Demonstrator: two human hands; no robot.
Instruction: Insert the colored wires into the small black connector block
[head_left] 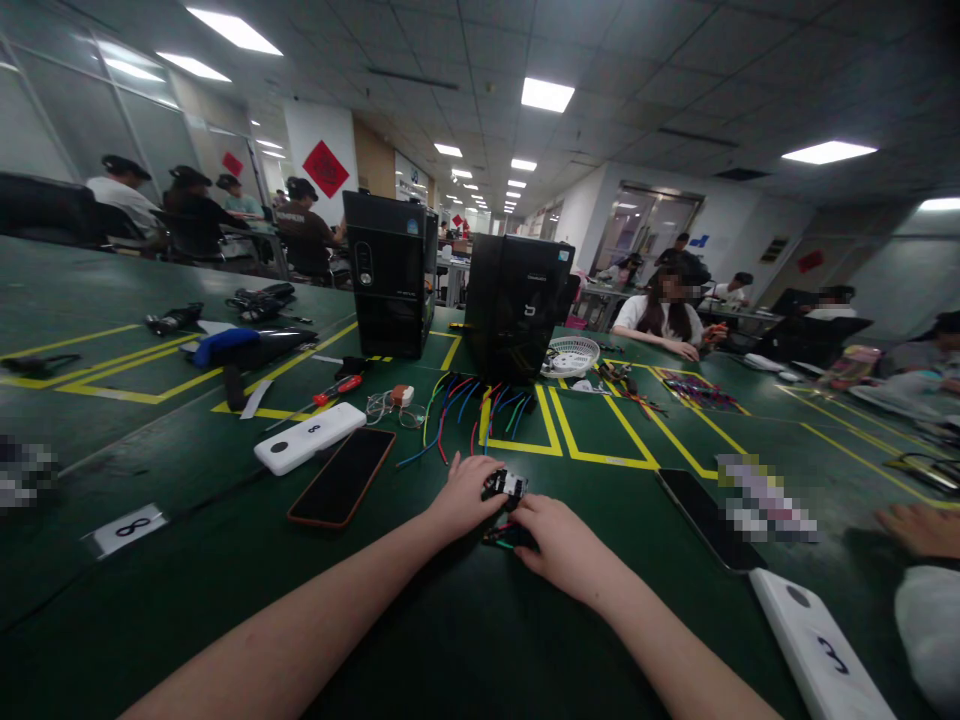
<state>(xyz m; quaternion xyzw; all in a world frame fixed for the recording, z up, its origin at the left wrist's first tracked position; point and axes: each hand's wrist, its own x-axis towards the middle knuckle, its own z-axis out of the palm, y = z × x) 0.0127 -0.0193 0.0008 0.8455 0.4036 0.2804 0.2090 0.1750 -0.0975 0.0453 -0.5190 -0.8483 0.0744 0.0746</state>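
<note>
My left hand (463, 497) pinches a small black connector block (506, 484) with a white face, low over the green table (420, 620). My right hand (559, 547) grips the block's lower end, where red and green wires (499, 537) come out. Both hands meet at the table's middle, just in front of a spread of coloured loose wires (457, 405). Behind those wires stand two black computer cases (517, 305).
A dark phone (343, 477) and a white box marked 8 (309, 437) lie to the left; another phone (701, 518) and a white box marked 3 (817, 645) to the right. A red screwdriver (337, 388) and a white fan grille (570, 355) lie farther back. Another person's hand (919, 527) rests at the right; several people sit behind.
</note>
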